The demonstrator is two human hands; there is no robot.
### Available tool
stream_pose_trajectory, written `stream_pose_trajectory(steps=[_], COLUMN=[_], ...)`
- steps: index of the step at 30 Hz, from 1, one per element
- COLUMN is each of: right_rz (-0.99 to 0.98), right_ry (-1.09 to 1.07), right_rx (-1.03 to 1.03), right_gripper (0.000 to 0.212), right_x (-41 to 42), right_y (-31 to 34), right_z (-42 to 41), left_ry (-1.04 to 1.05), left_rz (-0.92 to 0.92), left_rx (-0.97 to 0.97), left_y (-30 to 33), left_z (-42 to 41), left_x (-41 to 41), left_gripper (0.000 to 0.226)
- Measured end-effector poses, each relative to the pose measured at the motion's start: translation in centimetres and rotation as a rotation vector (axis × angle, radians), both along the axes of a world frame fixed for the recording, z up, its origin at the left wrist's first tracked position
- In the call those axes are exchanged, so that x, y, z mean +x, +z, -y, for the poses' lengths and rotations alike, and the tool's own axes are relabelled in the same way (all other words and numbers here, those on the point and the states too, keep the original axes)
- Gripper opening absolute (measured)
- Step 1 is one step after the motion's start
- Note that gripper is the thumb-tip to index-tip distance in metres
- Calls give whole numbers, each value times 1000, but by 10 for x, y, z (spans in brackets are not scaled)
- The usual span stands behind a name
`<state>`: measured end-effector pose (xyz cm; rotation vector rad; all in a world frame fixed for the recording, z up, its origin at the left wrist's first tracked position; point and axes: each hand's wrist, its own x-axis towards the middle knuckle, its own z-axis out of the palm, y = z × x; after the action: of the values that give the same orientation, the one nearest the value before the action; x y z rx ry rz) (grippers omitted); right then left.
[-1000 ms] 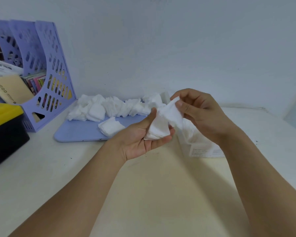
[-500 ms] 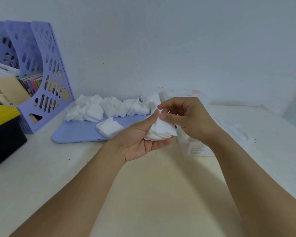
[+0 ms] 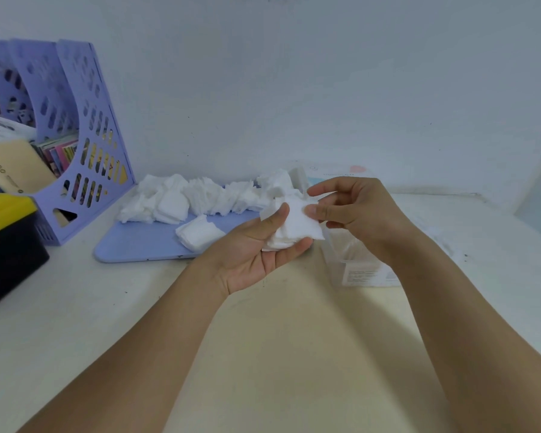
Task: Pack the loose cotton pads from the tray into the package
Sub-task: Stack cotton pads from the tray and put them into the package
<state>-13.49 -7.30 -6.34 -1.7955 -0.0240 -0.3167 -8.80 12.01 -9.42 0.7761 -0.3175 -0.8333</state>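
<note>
My left hand (image 3: 256, 251) lies palm up and holds a small stack of white cotton pads (image 3: 294, 229) between thumb and fingers. My right hand (image 3: 353, 207) presses its thumb on the top pad's right edge, the other fingers loosely bent above. Many loose cotton pads (image 3: 200, 198) lie heaped along the far side of the lilac tray (image 3: 138, 248), with one small stack (image 3: 197, 234) nearer the front. The clear plastic package (image 3: 356, 264) stands just right of the tray, partly hidden behind my right wrist.
A lilac perforated file holder (image 3: 85, 145) with books stands at the left against the wall. A black box with a yellow lid (image 3: 7, 239) sits at the left edge. The white wall rises close behind the tray.
My right hand lowered a pad onto the stack in my left hand, then loosened and drew slightly to the right. The left hand stayed in place.
</note>
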Motion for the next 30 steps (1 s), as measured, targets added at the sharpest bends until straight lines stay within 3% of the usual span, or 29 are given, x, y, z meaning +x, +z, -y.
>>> stream_pose_trajectory(steps=[3, 6, 8, 14, 23, 30], right_rz=[0, -6, -16, -42, 3, 64], right_ry=[11, 108, 160, 112, 44, -13], right_rx=[138, 379, 432, 185, 12, -15], right_gripper=[22, 16, 17, 17, 20, 22], right_x=[-3, -5, -6, 0, 2, 4], right_y=[5, 10, 11, -1, -2, -8], right_z=[4, 5, 4, -8, -10, -18], left_ry=[1, 1, 13, 38, 28, 63], left_rz=[-19, -69, -107, -28, -1, 78], left_rx=[-22, -18, -19, 24, 58, 102], left_y=[0, 0, 0, 4, 3, 4], left_z=[-1, -1, 0, 3, 1, 3], left_x=[2, 3, 2, -4, -4, -4], left_gripper=[69, 67, 65, 49, 32, 43])
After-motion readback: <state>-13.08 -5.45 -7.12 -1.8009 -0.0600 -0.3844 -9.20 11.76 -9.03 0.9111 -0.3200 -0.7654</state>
